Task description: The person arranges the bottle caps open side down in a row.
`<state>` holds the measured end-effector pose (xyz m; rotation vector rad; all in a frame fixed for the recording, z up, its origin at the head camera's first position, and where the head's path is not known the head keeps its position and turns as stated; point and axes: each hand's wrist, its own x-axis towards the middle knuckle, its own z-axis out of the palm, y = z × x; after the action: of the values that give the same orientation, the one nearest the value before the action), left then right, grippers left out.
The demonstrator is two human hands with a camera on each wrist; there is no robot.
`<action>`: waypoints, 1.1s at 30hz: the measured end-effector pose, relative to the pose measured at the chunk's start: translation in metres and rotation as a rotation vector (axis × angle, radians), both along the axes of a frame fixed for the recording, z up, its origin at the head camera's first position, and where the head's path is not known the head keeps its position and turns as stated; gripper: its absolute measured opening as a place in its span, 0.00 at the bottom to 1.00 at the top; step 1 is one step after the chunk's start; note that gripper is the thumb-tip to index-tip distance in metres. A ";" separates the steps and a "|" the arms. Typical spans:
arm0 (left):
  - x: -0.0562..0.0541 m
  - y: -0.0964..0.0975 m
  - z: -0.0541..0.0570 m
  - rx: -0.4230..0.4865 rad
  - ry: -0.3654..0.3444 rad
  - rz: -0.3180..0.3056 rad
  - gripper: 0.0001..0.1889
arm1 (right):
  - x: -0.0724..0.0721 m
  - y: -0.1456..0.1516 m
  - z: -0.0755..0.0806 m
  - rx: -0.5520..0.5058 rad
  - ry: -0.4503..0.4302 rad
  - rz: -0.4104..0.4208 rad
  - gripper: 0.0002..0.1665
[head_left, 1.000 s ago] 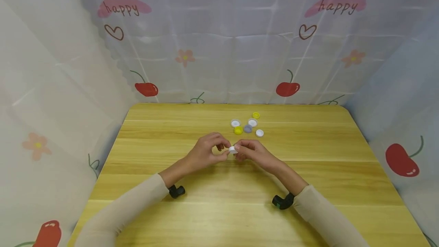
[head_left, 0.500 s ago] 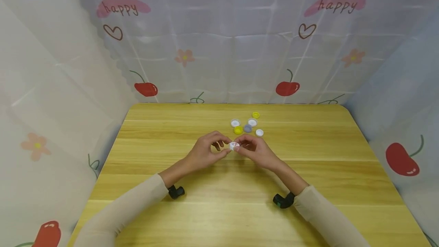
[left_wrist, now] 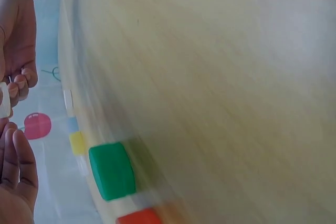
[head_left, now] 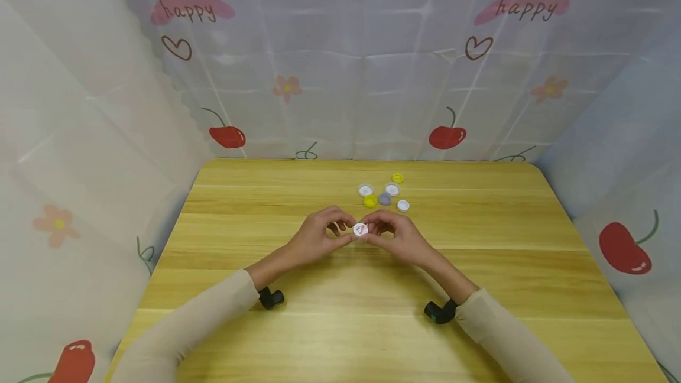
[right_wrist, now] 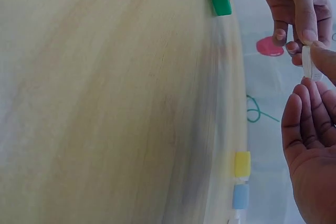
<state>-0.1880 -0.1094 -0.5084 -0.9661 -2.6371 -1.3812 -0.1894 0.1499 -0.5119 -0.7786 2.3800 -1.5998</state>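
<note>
Both hands meet over the middle of the table, holding a small white bottle cap (head_left: 360, 229) between their fingertips. Its round face, marked with red and blue print, is turned toward the head camera. On the left side, my left hand (head_left: 321, 235) pinches the edge between thumb and forefinger. My right hand (head_left: 396, 234) pinches the opposite edge the same way, its other fingers loosely bent. The right wrist view shows the cap (right_wrist: 307, 62) edge-on, above the table, with the right thumb overlapping it.
Beyond the hands lie yellow caps (head_left: 370, 201), a purple-grey cap (head_left: 385, 198) and several white ones (head_left: 403, 205). The left wrist view adds a green cap (left_wrist: 112, 170) and a red cap (left_wrist: 139, 217), hidden in the head view. A printed curtain (head_left: 340, 105) surrounds the wooden table (head_left: 340, 324).
The white cap has turned from nearly edge-on to showing its printed face. My right fingers have shifted from across the cap to its right edge; the loose caps stay put.
</note>
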 end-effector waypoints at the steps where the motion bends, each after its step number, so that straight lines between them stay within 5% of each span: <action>1: 0.000 -0.002 0.000 -0.023 0.009 -0.001 0.11 | 0.000 -0.002 0.000 0.020 0.022 0.004 0.14; 7: 0.004 -0.018 0.000 -0.197 0.120 0.002 0.11 | -0.003 -0.018 0.001 0.181 0.146 0.079 0.16; 15: 0.013 -0.037 -0.009 -0.394 0.127 -0.012 0.13 | -0.003 -0.040 -0.008 0.377 0.143 0.179 0.14; 33: 0.012 -0.043 -0.024 -0.476 0.098 0.006 0.13 | -0.013 -0.058 -0.021 0.420 0.158 0.235 0.13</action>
<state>-0.1760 -0.1522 -0.5323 -1.0217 -2.9442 -0.6854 -0.2022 0.0920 -0.5334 -1.0705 2.4910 -0.9359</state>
